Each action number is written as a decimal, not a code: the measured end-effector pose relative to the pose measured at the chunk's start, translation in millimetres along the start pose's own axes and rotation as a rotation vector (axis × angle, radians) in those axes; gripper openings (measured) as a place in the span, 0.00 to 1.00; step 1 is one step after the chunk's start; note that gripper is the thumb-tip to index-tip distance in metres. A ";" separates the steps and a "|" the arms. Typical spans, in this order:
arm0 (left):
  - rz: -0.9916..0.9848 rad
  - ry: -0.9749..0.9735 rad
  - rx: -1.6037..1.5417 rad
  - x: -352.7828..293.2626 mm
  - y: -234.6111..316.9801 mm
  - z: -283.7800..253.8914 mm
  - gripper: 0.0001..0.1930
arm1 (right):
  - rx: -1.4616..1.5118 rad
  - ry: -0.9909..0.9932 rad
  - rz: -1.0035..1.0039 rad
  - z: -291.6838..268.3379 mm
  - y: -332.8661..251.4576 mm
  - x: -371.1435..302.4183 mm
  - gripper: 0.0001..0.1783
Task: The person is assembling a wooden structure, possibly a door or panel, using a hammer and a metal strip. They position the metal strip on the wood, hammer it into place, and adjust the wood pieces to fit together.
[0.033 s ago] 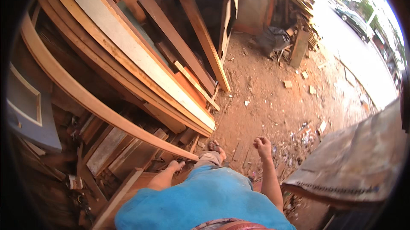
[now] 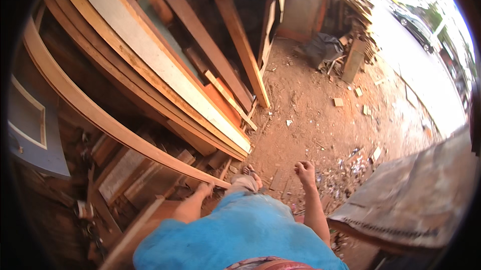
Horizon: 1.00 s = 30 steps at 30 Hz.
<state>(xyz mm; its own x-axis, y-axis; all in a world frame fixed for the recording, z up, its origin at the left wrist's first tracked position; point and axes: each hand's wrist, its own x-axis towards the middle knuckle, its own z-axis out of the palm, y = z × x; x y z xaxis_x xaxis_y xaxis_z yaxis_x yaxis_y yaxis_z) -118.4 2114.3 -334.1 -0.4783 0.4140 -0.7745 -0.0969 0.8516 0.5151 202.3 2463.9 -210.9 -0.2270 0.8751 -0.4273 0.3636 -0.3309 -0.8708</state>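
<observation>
My left hand (image 2: 205, 189) reaches down to the near end of a long curved wooden strip (image 2: 100, 117) and its fingers close around that end. The strip arcs up and away to the left, over a heap of offcuts. My right hand (image 2: 304, 172) hangs over the red dirt ground (image 2: 310, 119) with its fingers curled and nothing in it. My foot (image 2: 249, 180) stands between the two hands, and my blue shirt (image 2: 235, 235) fills the bottom of the view.
Long planks and a pale board (image 2: 160, 64) lean in a stack at the left. A blue panelled door (image 2: 30, 129) stands far left. A worn table top (image 2: 416, 200) juts in at the right. Wood scraps litter the ground, and a parked car (image 2: 416, 27) sits on the road beyond.
</observation>
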 end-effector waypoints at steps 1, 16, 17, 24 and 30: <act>-0.094 -0.020 0.016 27.9 12.5 -11.7 0.36 | -0.033 -0.092 -0.004 17.3 -14.8 19.3 0.11; 0.743 1.326 0.024 -25.6 361.0 -221.1 0.16 | -0.664 -0.899 -0.510 292.0 -269.6 327.0 0.18; 0.697 1.471 0.103 -44.1 390.3 -238.1 0.16 | -0.679 -0.962 -0.628 327.2 -284.9 342.6 0.18; 0.229 2.045 0.508 -45.4 501.8 -349.4 0.46 | -0.499 -1.483 -1.260 587.4 -376.0 342.2 0.18; -0.152 2.013 0.711 -16.5 501.1 -374.2 0.57 | -0.388 -1.231 -1.109 727.8 -457.2 252.0 0.34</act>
<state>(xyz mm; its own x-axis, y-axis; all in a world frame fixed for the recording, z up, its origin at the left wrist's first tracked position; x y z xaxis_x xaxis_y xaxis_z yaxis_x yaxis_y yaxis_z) -485.7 2414.0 74.2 -0.5874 -0.0608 0.8070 -0.1837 0.9812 -0.0598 -678.6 2578.8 -97.3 -0.9505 -0.2231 0.2163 -0.2990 0.4678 -0.8317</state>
